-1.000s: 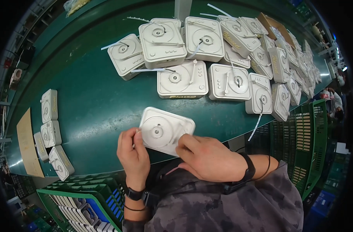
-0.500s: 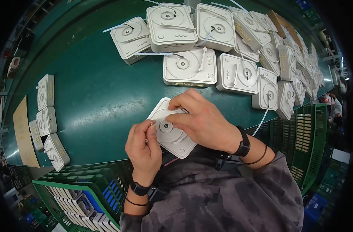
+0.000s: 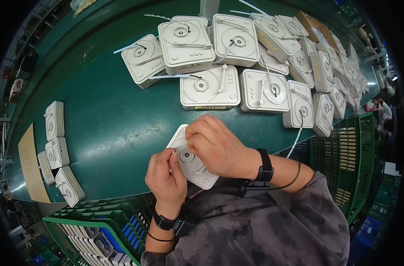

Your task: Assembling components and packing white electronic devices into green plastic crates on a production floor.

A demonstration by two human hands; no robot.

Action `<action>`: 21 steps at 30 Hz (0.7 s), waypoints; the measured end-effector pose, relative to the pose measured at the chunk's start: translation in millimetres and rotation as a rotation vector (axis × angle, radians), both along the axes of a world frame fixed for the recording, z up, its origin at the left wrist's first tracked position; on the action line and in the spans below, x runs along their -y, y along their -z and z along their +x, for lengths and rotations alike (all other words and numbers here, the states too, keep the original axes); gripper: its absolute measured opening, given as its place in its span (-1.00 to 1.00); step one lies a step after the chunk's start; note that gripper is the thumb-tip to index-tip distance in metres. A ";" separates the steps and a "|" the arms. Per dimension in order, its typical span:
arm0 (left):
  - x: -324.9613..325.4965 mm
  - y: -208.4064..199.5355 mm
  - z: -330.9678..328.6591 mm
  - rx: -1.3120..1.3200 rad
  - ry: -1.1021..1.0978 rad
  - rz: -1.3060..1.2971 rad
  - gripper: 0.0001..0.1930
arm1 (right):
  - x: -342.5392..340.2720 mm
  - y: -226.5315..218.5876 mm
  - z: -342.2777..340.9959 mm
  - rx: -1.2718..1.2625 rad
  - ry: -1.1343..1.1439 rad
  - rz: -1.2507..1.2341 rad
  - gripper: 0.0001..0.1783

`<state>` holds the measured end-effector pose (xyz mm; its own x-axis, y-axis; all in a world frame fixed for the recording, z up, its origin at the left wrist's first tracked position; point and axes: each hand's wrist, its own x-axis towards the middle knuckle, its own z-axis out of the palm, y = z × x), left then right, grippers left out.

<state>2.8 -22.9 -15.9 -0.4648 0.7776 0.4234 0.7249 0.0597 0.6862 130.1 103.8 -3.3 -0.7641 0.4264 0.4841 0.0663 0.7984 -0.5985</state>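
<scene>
A white, record-player-shaped box (image 3: 205,181) lies turned at an angle at the table's near edge, between my hands. Pinched between thumb and forefinger, a small white piece (image 3: 173,152) sits in my left hand (image 3: 166,175), just left of the box's round platter. My right hand (image 3: 217,148) reaches over the box from the right, its thumb and fingers closed together above the platter. Whatever those right fingertips grip is hidden. The platter's dark centre shows between the two hands.
Many similar white boxes (image 3: 210,86) crowd the green table (image 3: 100,119) at the back and right, several with white strips. More white boxes (image 3: 56,120) and a brown cardboard sheet (image 3: 33,164) lie left. Green crates (image 3: 89,220) stand below the near edge.
The right hand's fingers have drawn in closer together over the platter. My left hand keeps its pinch. The whole view has shifted slightly, so the table things appear lower.
</scene>
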 end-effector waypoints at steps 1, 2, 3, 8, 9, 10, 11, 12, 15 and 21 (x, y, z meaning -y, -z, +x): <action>1.1 -1.9 -0.7 0.040 0.001 -0.037 -0.93 | -0.3 0.9 0.2 -0.002 -0.001 -0.002 -0.78; 2.0 -3.9 -1.0 0.080 0.001 -0.075 -0.91 | -0.9 1.7 0.3 -0.014 0.000 -0.039 -0.77; 2.3 -6.6 -1.0 0.076 -0.003 -0.078 -0.91 | -1.5 2.3 -0.5 -0.027 0.000 -0.076 -0.77; -0.3 -8.2 -5.1 0.234 0.035 -0.031 -0.94 | 1.9 -6.9 -1.7 0.042 0.028 -0.227 -0.82; 1.4 -7.9 -5.0 0.210 0.034 -0.059 -0.94 | 4.1 -7.2 -2.4 0.049 0.045 -0.193 -0.81; 0.0 -8.6 -4.9 0.207 0.032 -0.059 -0.94 | 5.2 -7.4 -2.7 0.056 0.063 -0.160 -0.81; -1.7 -9.3 -4.4 0.179 0.017 -0.072 -0.94 | 4.4 -8.7 -2.8 0.046 0.053 -0.118 -0.79; -0.2 -9.7 -2.8 0.155 0.004 -0.091 -0.93 | 4.2 -7.2 -1.6 0.048 0.054 -0.122 -0.79; -0.1 -6.5 0.4 0.172 -0.014 -0.069 -0.90 | 1.6 -0.5 0.5 -0.031 0.020 -0.110 -0.75; 0.2 -5.8 -3.1 0.152 0.011 -0.059 -0.95 | 4.5 3.3 -0.7 -0.063 0.042 -0.160 -0.76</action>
<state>-0.3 -23.2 -10.1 -0.5117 0.8042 0.3025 0.6135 0.0955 0.7839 129.3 99.3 -6.5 -0.7141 0.5326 0.4543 0.0558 0.6902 -0.7214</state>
